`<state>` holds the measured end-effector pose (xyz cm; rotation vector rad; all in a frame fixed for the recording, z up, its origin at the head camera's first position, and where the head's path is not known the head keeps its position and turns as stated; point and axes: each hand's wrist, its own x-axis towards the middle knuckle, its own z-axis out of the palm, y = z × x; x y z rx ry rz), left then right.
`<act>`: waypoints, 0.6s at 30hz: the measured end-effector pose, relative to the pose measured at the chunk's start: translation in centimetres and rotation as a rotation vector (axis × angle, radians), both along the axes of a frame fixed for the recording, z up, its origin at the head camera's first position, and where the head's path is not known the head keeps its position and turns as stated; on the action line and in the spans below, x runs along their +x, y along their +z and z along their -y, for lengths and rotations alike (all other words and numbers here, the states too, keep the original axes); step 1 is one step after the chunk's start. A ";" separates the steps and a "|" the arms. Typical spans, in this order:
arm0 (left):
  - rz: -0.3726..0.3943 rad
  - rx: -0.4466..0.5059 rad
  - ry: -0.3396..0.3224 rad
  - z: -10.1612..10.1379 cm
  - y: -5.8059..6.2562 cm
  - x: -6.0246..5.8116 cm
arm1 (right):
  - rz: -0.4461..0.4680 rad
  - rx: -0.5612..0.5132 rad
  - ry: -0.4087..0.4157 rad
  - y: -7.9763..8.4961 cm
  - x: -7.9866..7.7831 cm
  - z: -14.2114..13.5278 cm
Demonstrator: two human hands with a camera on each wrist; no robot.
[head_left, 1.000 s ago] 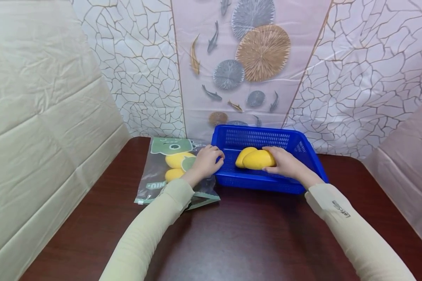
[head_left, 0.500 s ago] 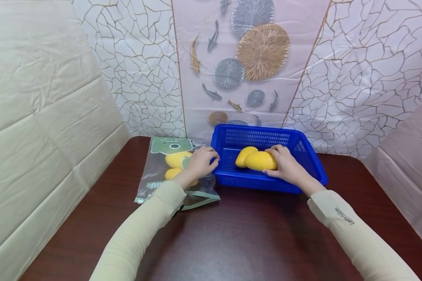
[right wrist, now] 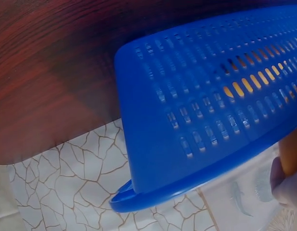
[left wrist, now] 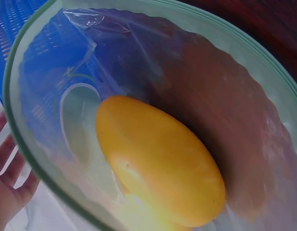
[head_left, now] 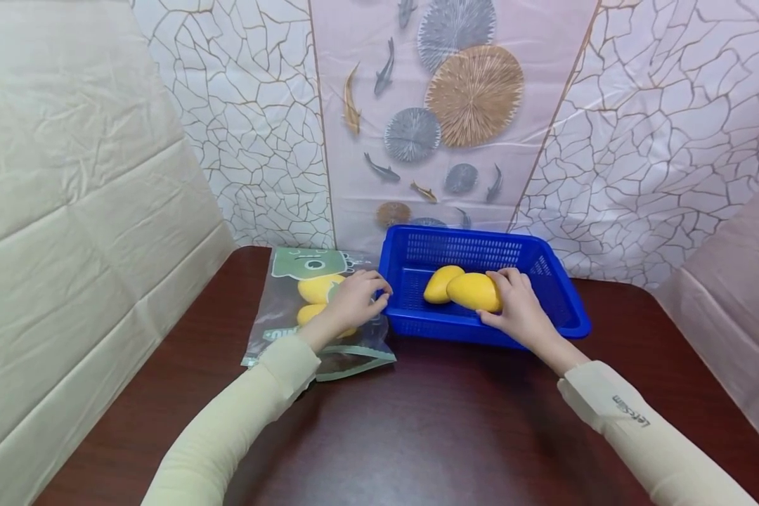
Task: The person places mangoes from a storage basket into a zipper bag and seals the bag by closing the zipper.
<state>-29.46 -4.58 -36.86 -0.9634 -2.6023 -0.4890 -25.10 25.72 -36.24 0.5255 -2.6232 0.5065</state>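
In the head view my right hand point(head_left: 521, 309) grips a yellow mango point(head_left: 474, 292) over the blue plastic basket point(head_left: 411, 309), fingertips on its top and thumb at its lower side. A second mango point(head_left: 443, 284) lies in the basket, just left of the held one. My left hand point(head_left: 357, 299) hovers above a clear zip bag point(head_left: 272, 302) with green print, close to the basket's left rim, its fingers loosely bent around nothing. Mangoes point(head_left: 316, 288) lie inside the bag. Through the bag's wide mouth, the left wrist view shows one mango point(left wrist: 160, 161) large and near.
The bag's green-edged opening point(head_left: 360, 365) faces the front of the dark wooden table point(head_left: 417, 436). A patterned cloth point(head_left: 411, 84) hangs behind the basket, and a pale cloth wall point(head_left: 88, 211) stands at left. The right wrist view shows the basket's slotted side point(right wrist: 187, 96).
The mango in my right hand has shifted right, away from the mango lying in the basket. My left hand has drawn back slightly to the left and toward me.
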 end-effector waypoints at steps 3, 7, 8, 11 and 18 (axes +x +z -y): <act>-0.011 -0.006 -0.022 0.4 0.1 0.3 | 0.006 -0.024 -0.028 0.1 0.2 0.3; -0.047 0.013 -0.045 0.7 0.3 0.8 | 0.005 -0.028 -0.052 0.2 0.5 0.2; -0.054 0.021 -0.047 0.8 0.4 1.0 | 0.003 -0.024 -0.052 0.3 0.6 0.1; -0.069 0.040 -0.047 1.2 0.5 1.5 | -0.009 -0.007 -0.045 0.3 0.8 0.0; -0.136 0.042 -0.075 2.3 0.6 2.4 | -0.025 -0.012 -0.031 0.6 1.6 -0.3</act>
